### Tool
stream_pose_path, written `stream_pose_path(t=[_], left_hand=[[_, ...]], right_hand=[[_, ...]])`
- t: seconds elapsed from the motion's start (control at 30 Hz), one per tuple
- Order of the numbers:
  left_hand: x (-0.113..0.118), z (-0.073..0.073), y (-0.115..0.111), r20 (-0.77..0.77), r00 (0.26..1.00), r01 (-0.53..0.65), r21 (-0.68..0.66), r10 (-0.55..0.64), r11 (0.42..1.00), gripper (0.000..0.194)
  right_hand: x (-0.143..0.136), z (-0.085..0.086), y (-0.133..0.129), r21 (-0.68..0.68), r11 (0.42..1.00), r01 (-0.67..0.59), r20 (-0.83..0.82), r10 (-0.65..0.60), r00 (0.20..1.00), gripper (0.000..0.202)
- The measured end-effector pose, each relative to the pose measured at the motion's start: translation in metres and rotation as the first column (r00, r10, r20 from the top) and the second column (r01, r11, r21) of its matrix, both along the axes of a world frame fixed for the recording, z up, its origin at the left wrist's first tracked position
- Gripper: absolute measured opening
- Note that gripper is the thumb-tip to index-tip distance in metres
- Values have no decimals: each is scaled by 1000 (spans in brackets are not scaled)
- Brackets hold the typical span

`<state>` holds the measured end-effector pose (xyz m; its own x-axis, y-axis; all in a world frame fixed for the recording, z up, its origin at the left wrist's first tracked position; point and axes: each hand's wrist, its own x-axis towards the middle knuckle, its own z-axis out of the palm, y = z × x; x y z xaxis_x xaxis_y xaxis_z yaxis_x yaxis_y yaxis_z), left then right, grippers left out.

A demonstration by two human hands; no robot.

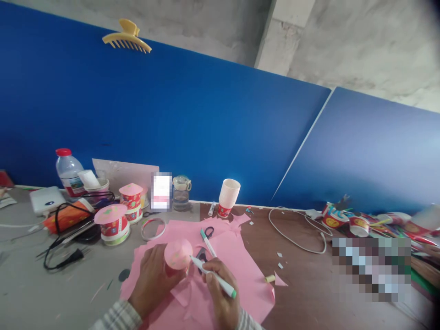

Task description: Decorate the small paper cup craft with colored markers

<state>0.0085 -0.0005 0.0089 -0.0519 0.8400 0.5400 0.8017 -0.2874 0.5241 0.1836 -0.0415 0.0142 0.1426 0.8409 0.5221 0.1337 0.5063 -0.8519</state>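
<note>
My left hand [153,280] is wrapped round a paper cup topped with a pink paper cone [178,253], which carries pale green and yellowish marks. In my right hand [222,291] is a white marker [216,277] with a green end; its tip meets or nearly meets the right edge of the cone. Below both hands spread pink paper sheets [252,279], some cut into pieces. A second marker [208,243] with a teal end lies on the paper, beside scissors [202,255] partly hidden behind my right hand.
Left stand red cups with pink cone tops [112,222], a tape roll [153,229], a black cable [70,260] and a plastic bottle [69,172]. Behind are a glass jar [181,192] and stacked paper cups [228,197]. A white cable [297,247] and another person's hand [424,266] are right.
</note>
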Motion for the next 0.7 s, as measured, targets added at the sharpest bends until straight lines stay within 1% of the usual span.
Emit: stream_pose_path(t=[0.07,0.3,0.53,0.7], left_hand=[[0,0,0,14,1000,7,0,-7,1000,42],[-2,-4,2,21,995,93,12,-93,996,40],[-1,0,0,12,995,95,-10,-94,995,38],[-1,-2,0,-5,994,111,15,-111,994,39]], right_hand=[[0,0,0,5,1000,5,0,-5,1000,19],[0,-1,0,-6,1000,-3,-2,3,1000,19],[-1,4,-1,25,1000,-17,8,17,1000,16],[-1,3,0,41,999,-23,18,23,1000,15]])
